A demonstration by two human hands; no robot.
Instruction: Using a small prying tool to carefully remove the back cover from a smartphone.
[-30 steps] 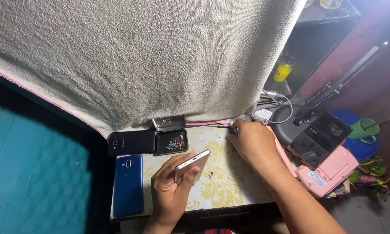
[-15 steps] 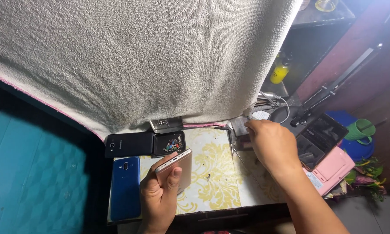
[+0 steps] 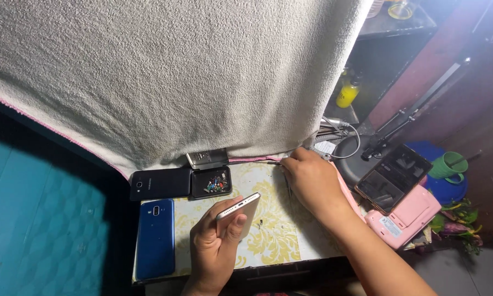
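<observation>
Head view is showing me a small table [image 3: 307, 241] with a yellow flowered cover, partly hidden under a big white towel [image 3: 170, 71]. My left hand [image 3: 216, 241] is holding a gold phone [image 3: 240, 211] above the table, fingers closed around it, its bottom edge turning toward the camera. My right hand [image 3: 312, 181] is resting at the far edge of the table, and its fingers are pinching a thin metal tool [image 3: 274, 163], maybe tweezers; it is too small for me to be sure. A blue phone [image 3: 155, 237] is lying flat just left of my left hand. Behind it a black phone [image 3: 160, 183] is lying beside a small black tray [image 3: 211, 182] with tiny coloured parts. A pink case [image 3: 408, 214] is sitting to the right of the table.
</observation>
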